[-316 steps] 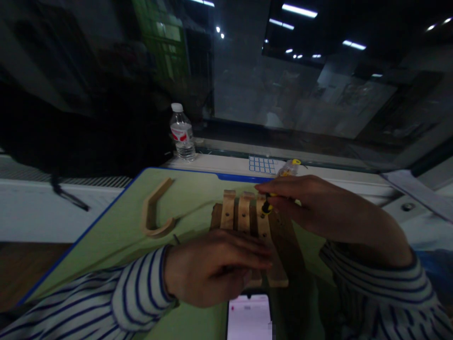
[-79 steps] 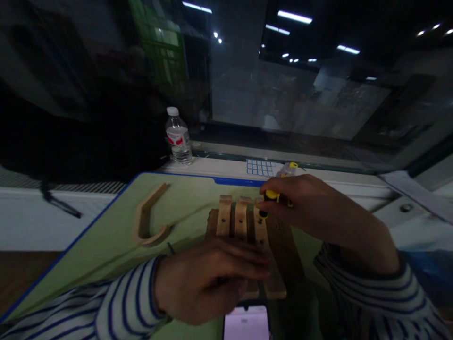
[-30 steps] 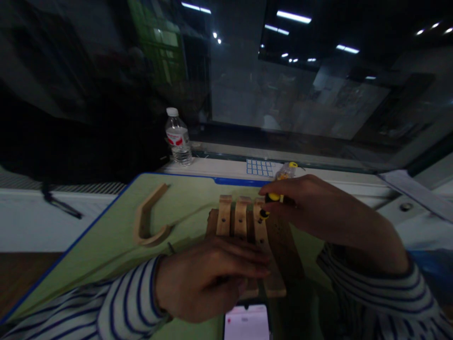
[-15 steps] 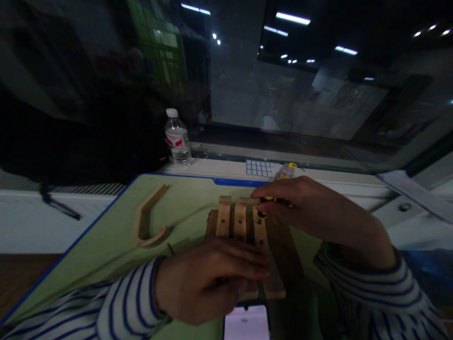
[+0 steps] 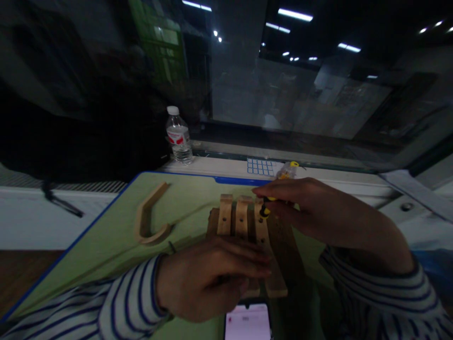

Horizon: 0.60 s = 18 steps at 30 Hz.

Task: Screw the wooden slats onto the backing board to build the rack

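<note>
My right hand [image 5: 311, 208] pinches a short black-and-yellow screwdriver [image 5: 264, 210] between thumb and fingers. The tool's lower end is over a hole near the top of the rightmost curved wooden strip [image 5: 274, 278]. My left hand [image 5: 212, 276] lies across the strips with fingers stretched out, resting on them and covering their middle parts. Two similar strips, a left one [image 5: 224, 219] and a middle one [image 5: 242, 218], sit beside it, each with a visible hole. All three lie on a darker wooden board [image 5: 285, 245].
A loose J-shaped wooden piece [image 5: 143, 219] lies on the green table [image 5: 191, 189] at left. A lit phone [image 5: 247, 323] is at the front. On the sill stand a water bottle [image 5: 180, 141], a blue-grid sheet [image 5: 260, 166] and a clear bag [image 5: 286, 170] with yellow parts.
My right fingers have shifted slightly around the screwdriver, and its handle now leans more to the right. My left hand stays in place on the strips. The view has moved a little.
</note>
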Tool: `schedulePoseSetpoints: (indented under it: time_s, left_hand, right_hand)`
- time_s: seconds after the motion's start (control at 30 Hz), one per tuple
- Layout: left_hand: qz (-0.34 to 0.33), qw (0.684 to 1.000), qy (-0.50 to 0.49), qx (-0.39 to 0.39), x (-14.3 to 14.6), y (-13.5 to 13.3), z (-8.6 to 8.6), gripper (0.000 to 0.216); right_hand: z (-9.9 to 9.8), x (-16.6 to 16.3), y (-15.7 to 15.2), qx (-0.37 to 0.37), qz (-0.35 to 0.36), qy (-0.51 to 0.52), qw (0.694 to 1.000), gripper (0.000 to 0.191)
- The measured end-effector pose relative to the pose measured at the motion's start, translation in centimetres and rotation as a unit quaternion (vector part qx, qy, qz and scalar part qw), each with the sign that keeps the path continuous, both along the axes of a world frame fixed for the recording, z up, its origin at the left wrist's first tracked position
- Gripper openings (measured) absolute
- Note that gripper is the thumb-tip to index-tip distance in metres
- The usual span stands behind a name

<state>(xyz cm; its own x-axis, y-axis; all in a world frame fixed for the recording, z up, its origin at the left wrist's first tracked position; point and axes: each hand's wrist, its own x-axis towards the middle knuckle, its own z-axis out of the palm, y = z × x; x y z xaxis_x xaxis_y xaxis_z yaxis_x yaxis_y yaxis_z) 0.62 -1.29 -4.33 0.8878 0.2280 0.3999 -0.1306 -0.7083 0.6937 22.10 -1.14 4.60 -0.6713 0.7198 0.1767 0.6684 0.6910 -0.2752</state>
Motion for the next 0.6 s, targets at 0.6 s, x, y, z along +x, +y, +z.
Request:
schedulePoseSetpoints:
  time_s: [0.6]
  left_hand:
    - [0.0, 1.0, 0.007, 0.012, -0.11, 0.1, 0.1, 0.035]
  right_hand:
    - [0.18, 0.12, -0.03, 0.017, -0.065, -0.05, 0.996, 0.029]
